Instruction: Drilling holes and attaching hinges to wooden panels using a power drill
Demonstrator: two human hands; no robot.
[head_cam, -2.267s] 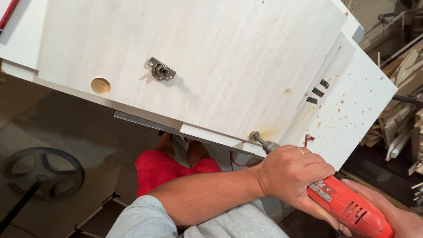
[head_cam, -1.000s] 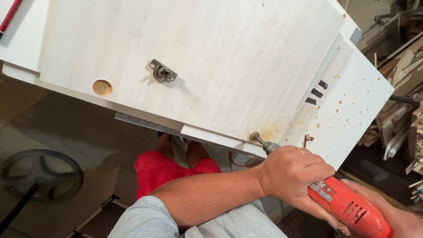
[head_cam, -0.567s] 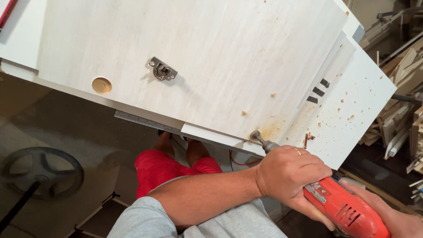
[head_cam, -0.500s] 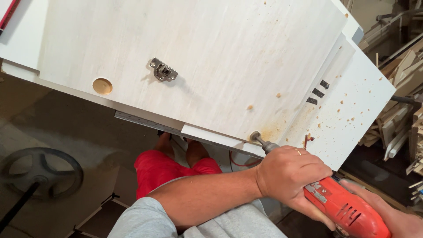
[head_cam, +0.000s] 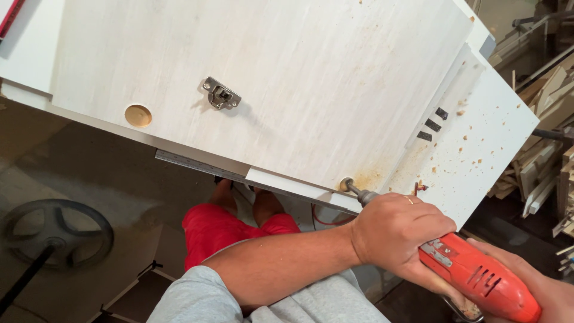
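the left hand (head_cam: 399, 234) wraps over the front of a red drill (head_cam: 481, 284), fingers curled tight around its nose with a ring showing on one of them. the right hand (head_cam: 547, 293) grips the back end of the drill at the lower right corner of the view; its fingers are closed around the body, though most of the hand is cut off by the frame edge. the drill points up and left, and its bit (head_cam: 353, 190) meets the near edge of a pale wood-grain panel (head_cam: 287, 78), right at a round cut with yellowish dust around it.

further left on the panel, a round hole (head_cam: 138, 115) sits near the same edge, and a small metal hinge plate (head_cam: 220, 94) lies well in from it. a steel ruler (head_cam: 200, 165) pokes out from under the panel's edge. a white board (head_cam: 484, 137) lies beside the panel on the right, sprinkled with wood chips. below the edge, red shorts (head_cam: 224, 230) and a grey sleeve (head_cam: 197, 296) show. a dark wheel (head_cam: 54, 230) lies on the floor at the left, and wood offcuts (head_cam: 541, 161) are piled at the right.
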